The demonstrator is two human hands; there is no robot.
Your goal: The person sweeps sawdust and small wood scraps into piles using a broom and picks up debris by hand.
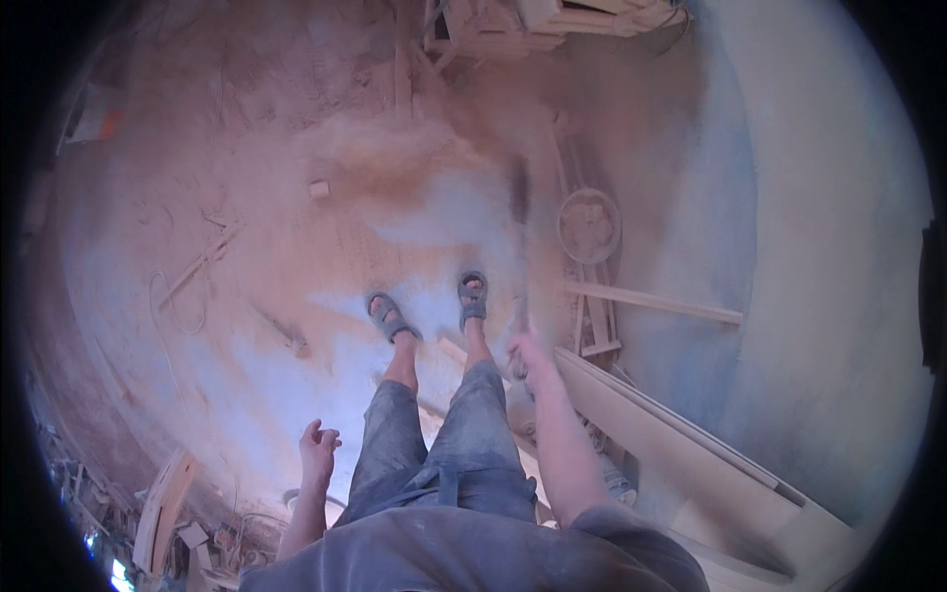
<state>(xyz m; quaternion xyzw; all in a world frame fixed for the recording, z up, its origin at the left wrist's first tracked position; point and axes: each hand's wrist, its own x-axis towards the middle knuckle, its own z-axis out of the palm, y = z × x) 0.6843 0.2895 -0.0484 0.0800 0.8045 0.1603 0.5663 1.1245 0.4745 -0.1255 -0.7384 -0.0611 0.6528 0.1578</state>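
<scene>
My right hand [531,357] is closed round the handle of a long, thin brush [520,197]. The brush points away from me, past my right foot, and its dark far end is smeared by motion. Pale brown dust lies thick over the floor [414,222], with bluish streaks of barer surface around my sandals. Hanging free at my left side, my left hand [318,452] holds nothing, its fingers loosely bent and apart.
Right of the brush stand a round dusty bucket [589,226] and a narrow wooden frame. Long boards [671,424] lean along the right wall. A small block [319,188] and a stick [197,266] lie on the floor. Wood scraps crowd the lower left; stacked timber [582,18] is at the back.
</scene>
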